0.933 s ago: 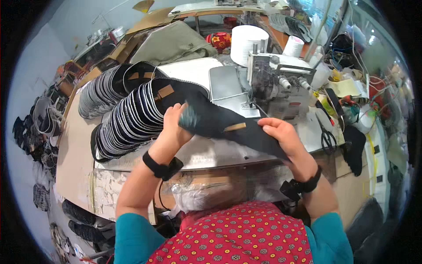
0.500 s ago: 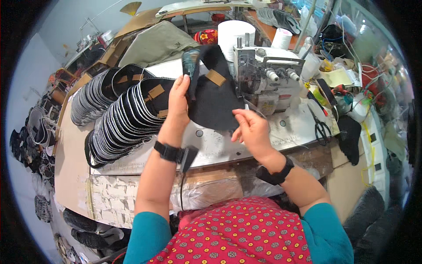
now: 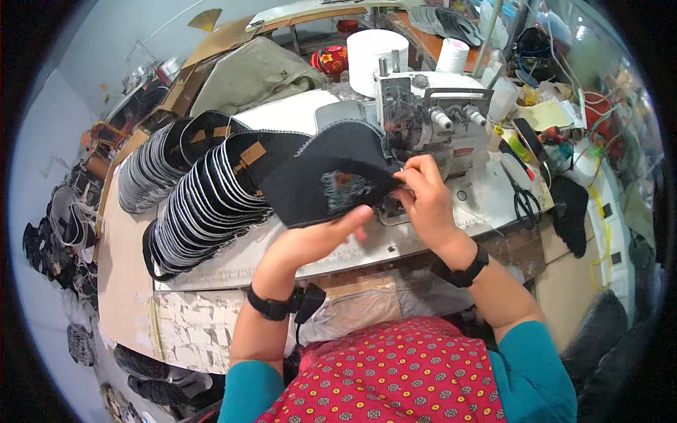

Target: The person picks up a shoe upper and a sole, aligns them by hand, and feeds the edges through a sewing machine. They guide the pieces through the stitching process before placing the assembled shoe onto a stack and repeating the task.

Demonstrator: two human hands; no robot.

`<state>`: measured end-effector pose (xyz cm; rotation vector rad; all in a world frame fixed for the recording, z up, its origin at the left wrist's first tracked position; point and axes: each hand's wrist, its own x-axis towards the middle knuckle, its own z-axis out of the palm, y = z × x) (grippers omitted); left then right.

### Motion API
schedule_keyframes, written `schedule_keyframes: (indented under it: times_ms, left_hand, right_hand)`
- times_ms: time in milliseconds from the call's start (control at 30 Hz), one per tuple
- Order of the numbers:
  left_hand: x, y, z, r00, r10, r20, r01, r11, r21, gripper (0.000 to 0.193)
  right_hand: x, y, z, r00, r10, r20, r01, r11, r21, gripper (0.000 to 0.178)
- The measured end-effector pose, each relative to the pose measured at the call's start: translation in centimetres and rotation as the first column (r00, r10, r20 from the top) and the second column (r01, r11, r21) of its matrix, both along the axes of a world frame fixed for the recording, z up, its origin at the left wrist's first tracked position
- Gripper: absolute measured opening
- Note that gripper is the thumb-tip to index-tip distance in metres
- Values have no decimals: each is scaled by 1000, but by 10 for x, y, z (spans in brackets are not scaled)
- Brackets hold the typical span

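A black fabric piece (image 3: 296, 194) with a colourful embroidered patch (image 3: 345, 190) and pale stitching along its upper edge lies tilted in front of the sewing machine (image 3: 437, 123). My right hand (image 3: 428, 201) pinches its right corner, close to the machine's needle area. Just under the lower edge of the fabric is my left hand (image 3: 310, 243), thumb stretched out and touching or nearly touching the cloth; its other fingers are partly hidden and blurred. To the left stands a row of stacked black pieces (image 3: 204, 201) with light edges.
A second row of stacked pieces (image 3: 148, 166) stands farther left. Black scissors (image 3: 522, 201) lie right of the machine, beside a dark cloth piece (image 3: 570, 215). Behind are a large white thread cone (image 3: 377, 60), a smaller cone (image 3: 452, 55) and a grey-green cloth (image 3: 257, 77).
The fabric piece has been turned, from its brown-labelled side to the embroidered side, and is lower. My left hand has moved down from its upper left side; my right hand now pinches a corner.
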<state>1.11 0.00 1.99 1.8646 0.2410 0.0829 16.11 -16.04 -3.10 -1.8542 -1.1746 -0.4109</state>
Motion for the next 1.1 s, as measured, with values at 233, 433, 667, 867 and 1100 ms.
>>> schedule_keyframes:
  times_ms: [233, 433, 667, 867, 1100]
  left_hand:
    - [13, 23, -5, 939, -139, 316, 26, 941, 337, 30]
    - [22, 23, -1, 845, 170, 507, -443, 753, 486, 26]
    - [49, 30, -13, 881, 232, 413, -392, 846, 362, 66]
    - [52, 23, -6, 956, 28, 293, -31, 1000, 4, 50]
    - [36, 71, -46, 870, 320, 375, -121, 876, -467, 14]
  right_hand:
    - [-13, -13, 36, 792, 310, -526, -289, 949, 125, 13]
    - [-23, -11, 41, 890, 309, -335, -289, 951, 111, 14]
    - [-11, 7, 15, 848, 208, -487, -189, 978, 89, 18]
    - [-5, -17, -11, 117, 672, -731, -120, 740, 661, 30]
    - [-13, -36, -2, 919, 359, -162, -353, 933, 67, 27]
